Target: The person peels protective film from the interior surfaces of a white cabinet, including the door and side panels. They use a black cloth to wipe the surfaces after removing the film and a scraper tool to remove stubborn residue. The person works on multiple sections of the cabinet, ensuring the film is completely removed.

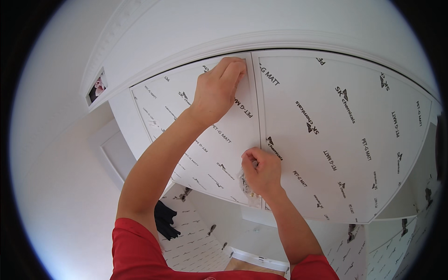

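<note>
Two white cabinet doors hang side by side in front of me, the left door [224, 150] and the right door [336, 140]. Printed protective film covers their panels. My left hand [217, 89] is raised to the upper right corner of the left door, its fingers bunched against the frame. Whether those fingers pinch anything is hidden. Lower down, near the seam between the doors, my right hand [264, 171] is closed around a crumpled clear plastic bag [249, 190]. Small pieces seem to show through the plastic, too blurred to name.
Below the upper doors, open lower cabinet doors [196, 227] carry dark hinges [211, 229]. Black cloth [166, 220] hangs at the lower left. White moulding [280, 38] runs above the doors. A flower picture [98, 87] shows at the left.
</note>
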The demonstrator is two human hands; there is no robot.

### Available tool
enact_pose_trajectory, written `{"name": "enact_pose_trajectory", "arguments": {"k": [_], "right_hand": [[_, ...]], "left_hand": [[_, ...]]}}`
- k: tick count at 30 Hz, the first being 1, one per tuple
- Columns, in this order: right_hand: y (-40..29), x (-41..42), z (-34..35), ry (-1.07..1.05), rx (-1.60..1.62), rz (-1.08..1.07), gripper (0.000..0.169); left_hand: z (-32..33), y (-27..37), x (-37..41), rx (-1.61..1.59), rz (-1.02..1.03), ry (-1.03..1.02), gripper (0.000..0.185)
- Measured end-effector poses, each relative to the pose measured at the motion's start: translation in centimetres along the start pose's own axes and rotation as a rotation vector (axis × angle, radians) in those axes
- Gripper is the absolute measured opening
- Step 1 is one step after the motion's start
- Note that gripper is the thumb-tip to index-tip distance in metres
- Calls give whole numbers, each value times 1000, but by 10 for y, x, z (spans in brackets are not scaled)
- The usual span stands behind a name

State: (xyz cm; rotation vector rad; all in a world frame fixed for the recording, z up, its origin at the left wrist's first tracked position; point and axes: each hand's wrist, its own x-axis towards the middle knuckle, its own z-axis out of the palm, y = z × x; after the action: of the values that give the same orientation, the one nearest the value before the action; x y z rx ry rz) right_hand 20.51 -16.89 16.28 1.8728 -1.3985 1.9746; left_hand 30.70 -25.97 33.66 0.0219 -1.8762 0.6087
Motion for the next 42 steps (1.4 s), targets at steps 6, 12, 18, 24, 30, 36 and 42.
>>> {"name": "enact_pose_trajectory", "arguments": {"k": [6,12,18,24,30,36,42], "right_hand": [[-1,0,-2,-34,-2,30,10],[-2,0,-2,-30,4,28,8],[-2,-1,0,-14,5,13,7],[-1,-1,-1,-20,25,8,9],[1,-1,-5,-32,26,8,8],[-2,3,3,-25,51,3,11],[-7,-16,-16,-41,276,270,11]], "left_hand": [[-14,7,7,-376,-342,-152,7],[-31,1,4,-734,-493,-268,5],[-26,6,-1,-667,-513,-270,9],[-18,17,3,-15,-211,-224,24],[-43,-11,1,247,325,-269,37],[-60,5,-19,8,69,-144,24],[-69,72,-163,-209,-425,-188,18]]}}
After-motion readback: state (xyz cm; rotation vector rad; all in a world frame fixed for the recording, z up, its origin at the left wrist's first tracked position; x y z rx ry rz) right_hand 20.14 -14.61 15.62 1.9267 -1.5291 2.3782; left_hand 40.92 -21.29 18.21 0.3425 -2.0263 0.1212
